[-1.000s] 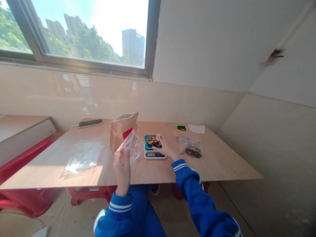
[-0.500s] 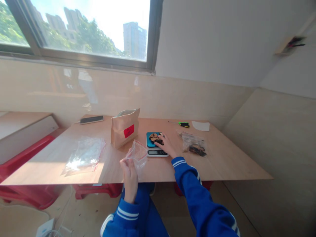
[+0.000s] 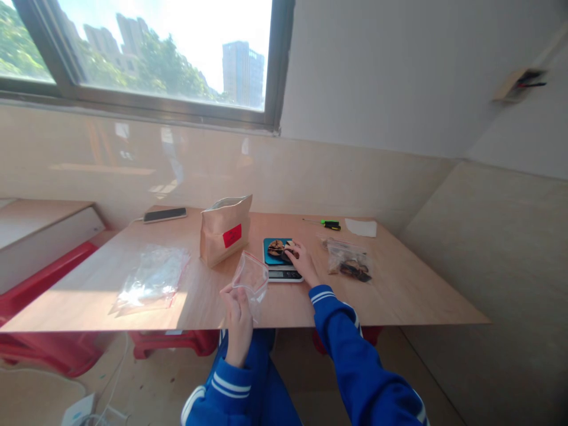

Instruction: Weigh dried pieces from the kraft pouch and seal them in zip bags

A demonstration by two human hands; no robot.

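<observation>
My left hand pinches the side of a clear zip bag, whose mouth gapes near the table's front edge. On the blue top of a kitchen scale lie brown and dark dried slices; their exact kind I cannot make out. My right hand is over the scale's right side, its fingers closed on some of these dried slices. Just behind the zip bag stands a kraft paper pouch with a red label and an open top.
Filled clear bags lie right of the scale. Behind them are screwdrivers and a white paper piece. Flat empty zip bags and a phone are on the left. Red stools stand under the table.
My right hand's fingers have closed on dried slices at the scale's right side. My left hand and the zip bag have shifted slightly right, toward the scale.
</observation>
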